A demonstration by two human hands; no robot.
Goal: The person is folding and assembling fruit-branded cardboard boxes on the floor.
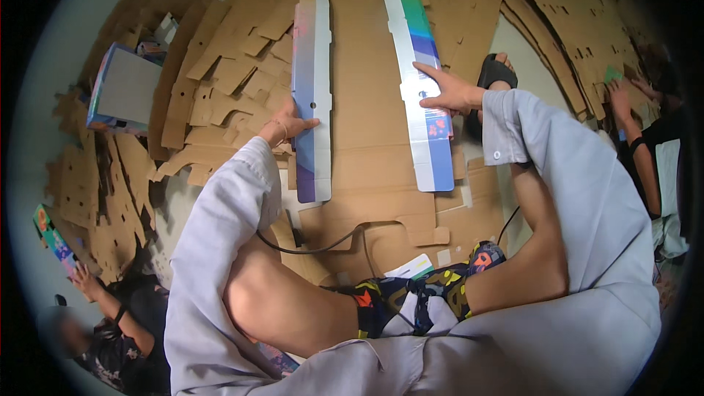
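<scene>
Two long, narrow printed cardboard panels stand side by side in front of me, with brown cardboard between them. My left hand [293, 123] holds the left panel [314, 154], white and purple-blue with a small round hole, at its left edge, thumb on top. Over the right panel [420, 139], which is white, green and blue, lies my right hand [451, 93]. Its thumb and forefinger are spread across the face; the other fingers go round the right edge and are partly hidden.
Flattened brown cardboard [359, 66] covers the floor, with cut pieces [246, 77] piled at the left. A printed box [125, 88] stands beyond them. A black cable [315, 251] runs before my knees. One person [121, 323] works at lower left, another [645, 154] at right.
</scene>
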